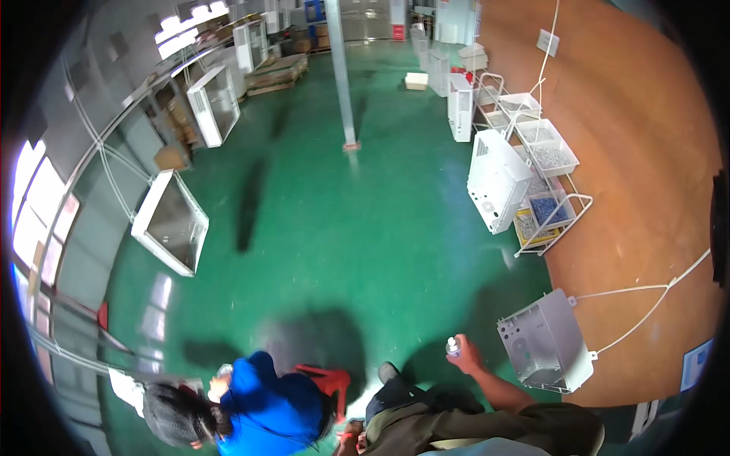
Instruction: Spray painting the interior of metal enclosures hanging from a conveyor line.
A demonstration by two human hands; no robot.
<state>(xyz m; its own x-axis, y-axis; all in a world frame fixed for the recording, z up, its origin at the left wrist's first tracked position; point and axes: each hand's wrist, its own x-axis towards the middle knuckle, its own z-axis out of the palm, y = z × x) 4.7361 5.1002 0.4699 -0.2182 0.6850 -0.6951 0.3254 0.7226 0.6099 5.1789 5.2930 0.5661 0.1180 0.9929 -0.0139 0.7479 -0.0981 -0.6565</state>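
Note:
My right hand [470,360] is closed around a small bottle [454,347] with a white nozzle top and a pale purple body. It is held out over the floor, left of a hanging grey-white metal cabinet shell [544,342] and apart from it. Low in the picture, my left hand [351,439] is close to my lap. Its fingers are too small and partly hidden to make out, and something red shows beside it.
At the left, a co-worker in a blue shirt [266,406] is by a red stool [331,384]. White cabinets [498,181] and frames [173,220] hang along both sides. A wheeled rack with parts bins [549,156] stands right. A pole [342,76] rises from the green floor [319,251].

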